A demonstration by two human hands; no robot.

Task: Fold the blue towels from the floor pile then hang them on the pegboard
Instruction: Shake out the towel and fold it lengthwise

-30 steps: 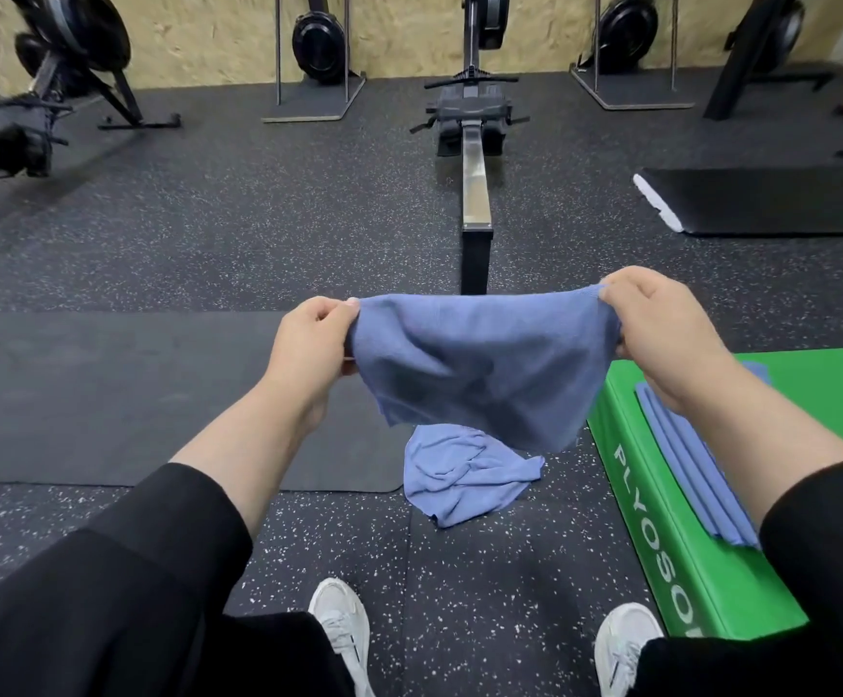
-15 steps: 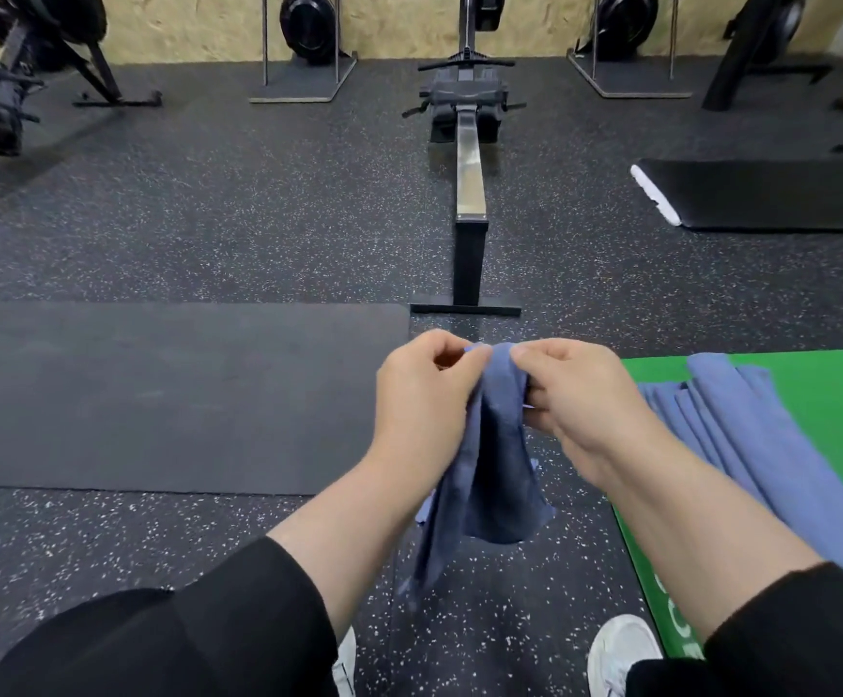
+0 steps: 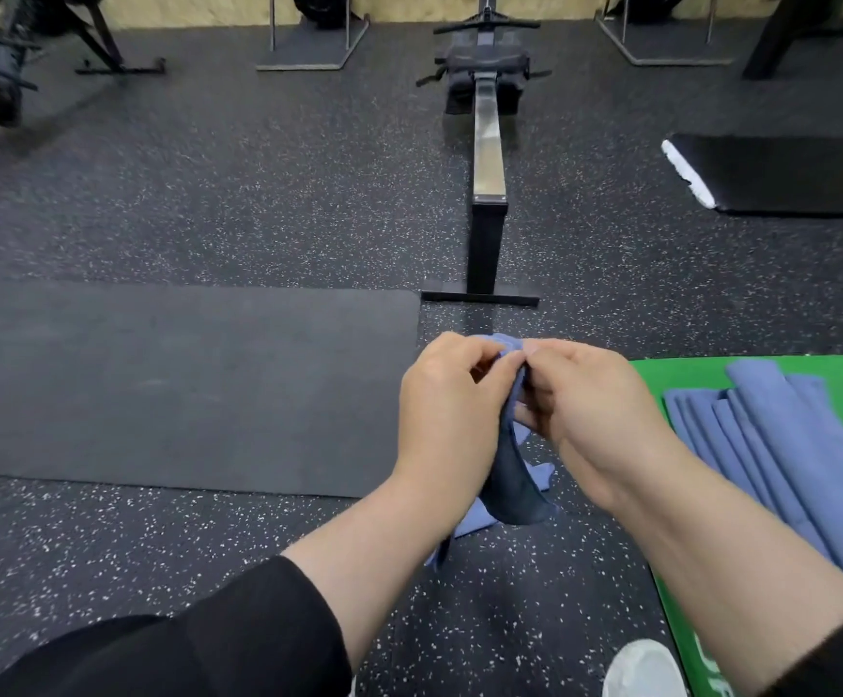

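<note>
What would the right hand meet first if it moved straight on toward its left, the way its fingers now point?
The right hand would meet the left hand almost at once; only the blue towel pinched between them separates their fingers, which seem nearly to touch, though depth is uncertain.

Single head-worn view, wide-angle, looking forward and down.
Camera sits close above both forearms, so the left hand and right hand fill the lower middle. Speckled floor runs away ahead; rowing machine straight in front, green box at the right edge. Edges curve.
</note>
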